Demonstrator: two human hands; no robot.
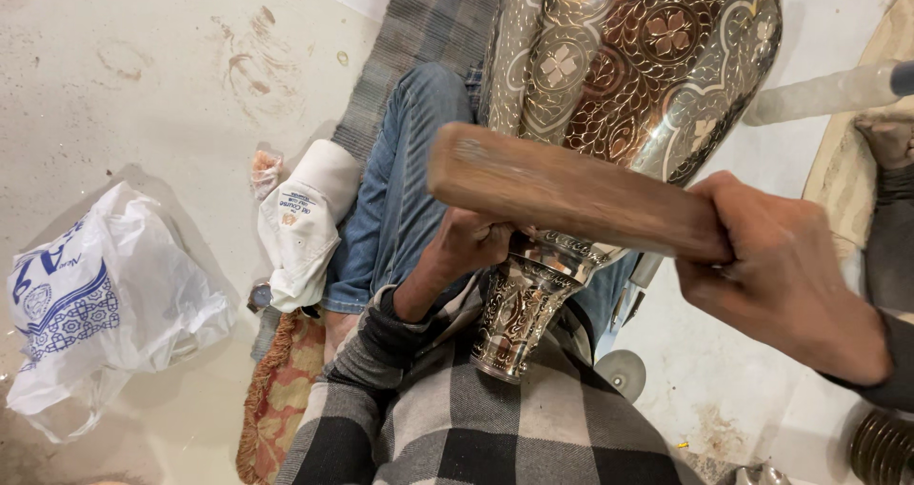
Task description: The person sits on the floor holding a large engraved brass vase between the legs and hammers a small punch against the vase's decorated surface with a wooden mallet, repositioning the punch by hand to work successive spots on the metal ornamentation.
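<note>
Checked black/white sleeve (495,428) nearest cam, at 6 o'clock. Right hand (781,276) at 3 o'clock, clenched round one end of a wooden block (571,192), which lies across the engraved metal vase (619,76). Vase big, silver/copper floral pattern, lying on the lap w/ its narrow foot toward cam, body running to 12. Left hand (466,242) grips the vase's narrow stem near centre. White plastic bag (95,304) at 9 o'clock on floor, white cloth bundle (305,218) beside jeans knee (400,180).

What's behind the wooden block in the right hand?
Behind the wooden block held by the right hand: the engraved metal vase, the left hand at its neck. The block hides the narrowing.
</note>
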